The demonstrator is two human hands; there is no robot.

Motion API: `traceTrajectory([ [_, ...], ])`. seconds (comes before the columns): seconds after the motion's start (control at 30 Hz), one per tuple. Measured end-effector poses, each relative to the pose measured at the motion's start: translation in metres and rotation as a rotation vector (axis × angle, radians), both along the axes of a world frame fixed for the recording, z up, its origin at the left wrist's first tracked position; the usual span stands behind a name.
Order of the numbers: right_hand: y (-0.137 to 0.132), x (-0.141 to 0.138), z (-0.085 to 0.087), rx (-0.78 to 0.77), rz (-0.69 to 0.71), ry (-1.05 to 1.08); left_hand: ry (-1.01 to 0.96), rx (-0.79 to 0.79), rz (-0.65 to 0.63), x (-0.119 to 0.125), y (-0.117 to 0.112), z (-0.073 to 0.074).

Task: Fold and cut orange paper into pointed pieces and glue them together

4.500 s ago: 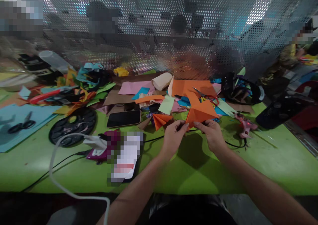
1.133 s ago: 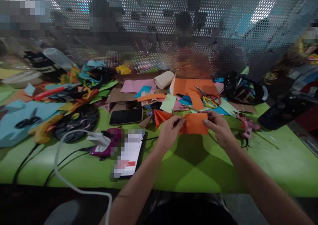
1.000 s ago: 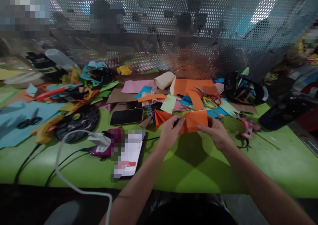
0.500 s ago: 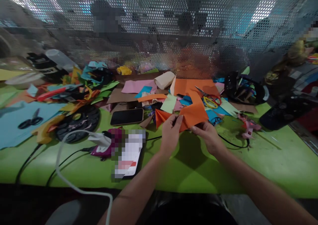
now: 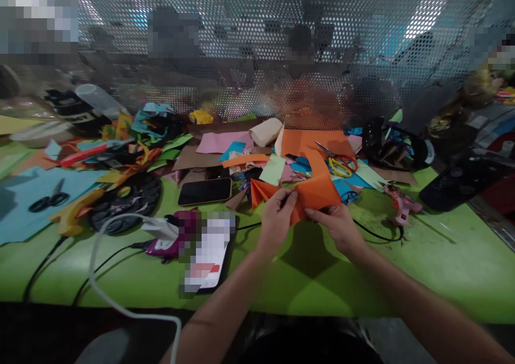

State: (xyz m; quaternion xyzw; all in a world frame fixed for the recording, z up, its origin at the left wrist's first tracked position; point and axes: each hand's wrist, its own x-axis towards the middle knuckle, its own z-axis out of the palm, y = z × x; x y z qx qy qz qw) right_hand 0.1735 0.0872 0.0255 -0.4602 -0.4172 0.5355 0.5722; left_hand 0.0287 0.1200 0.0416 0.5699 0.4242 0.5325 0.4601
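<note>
I hold a folded orange paper (image 5: 319,191) above the green table (image 5: 314,278), near the middle. My left hand (image 5: 277,219) pinches its left lower edge, fingers closed on the fold. My right hand (image 5: 337,223) grips its bottom corner from below and to the right. A second folded orange piece (image 5: 260,189) lies on the table just left of my left hand, not touched.
A dark phone (image 5: 204,191) and a lit phone (image 5: 206,251) lie to the left with cables. Yellow-handled scissors (image 5: 340,164) rest on an orange sheet (image 5: 309,140) behind. A pink glue gun (image 5: 398,200) sits right. Paper scraps crowd the back; a perforated screen rises behind.
Over the last second the orange paper went from a flat rectangle held at both ends to a tilted, pointed shape. My right hand slid from its right edge to its bottom corner.
</note>
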Motion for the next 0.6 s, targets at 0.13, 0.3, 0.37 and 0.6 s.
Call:
traceTrajectory([
  [0.13, 0.002, 0.019, 0.008, 0.078, -0.14, -0.053, 0.061, -0.023, 0.008, -0.006, 0.004, -0.003],
  [0.3, 0.005, 0.042, 0.02, 0.19, -0.17, -0.117, 0.103, -0.037, -0.118, -0.007, 0.008, -0.007],
  [0.37, 0.005, 0.043, 0.021, 0.177, -0.108, -0.124, 0.147, -0.021, -0.143, -0.006, 0.008, -0.008],
  [0.6, 0.001, 0.043, 0.025, 0.144, -0.046, -0.081, 0.226, 0.016, -0.159, -0.004, 0.005, -0.004],
])
